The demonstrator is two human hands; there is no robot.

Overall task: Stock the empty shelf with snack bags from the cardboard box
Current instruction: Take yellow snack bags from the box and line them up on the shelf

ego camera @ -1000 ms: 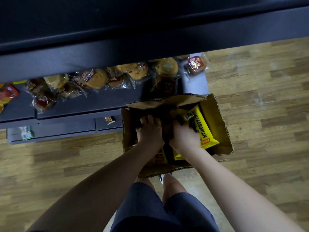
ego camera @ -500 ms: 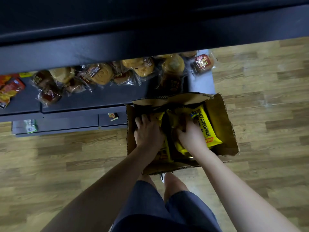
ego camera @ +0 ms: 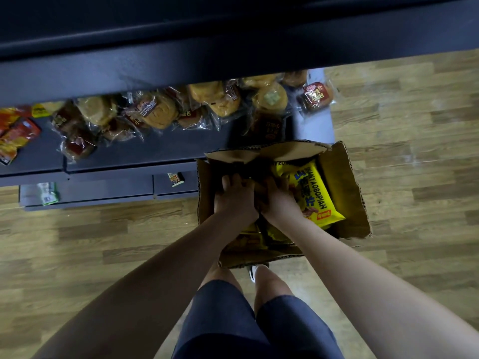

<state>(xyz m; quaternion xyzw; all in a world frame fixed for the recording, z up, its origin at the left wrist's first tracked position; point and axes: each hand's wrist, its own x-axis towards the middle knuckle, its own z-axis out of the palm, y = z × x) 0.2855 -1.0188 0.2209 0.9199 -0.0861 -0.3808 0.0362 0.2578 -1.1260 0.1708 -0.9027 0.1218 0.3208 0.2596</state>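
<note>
An open cardboard box (ego camera: 346, 177) stands on the wooden floor against the low dark shelf (ego camera: 155, 158). Yellow snack bags (ego camera: 315, 195) fill it; one lies face up on the right side, and more show below my wrists. My left hand (ego camera: 234, 200) and my right hand (ego camera: 278, 202) are both inside the box, side by side and touching. Their fingers curl down around bags in the middle, with the fingertips hidden in the dark gap.
Wrapped bread packs (ego camera: 160, 112) line the back of the low shelf, with red snack bags (ego camera: 18, 136) at its left end. A dark upper shelf edge (ego camera: 233, 55) overhangs them. Two small packets (ego camera: 48, 194) (ego camera: 175, 178) lie on the base ledge. My legs (ego camera: 233, 320) stand behind the box.
My two hands have drawn together in the middle of the box, closing the gap between them. The right hand has come off the face-up bag.
</note>
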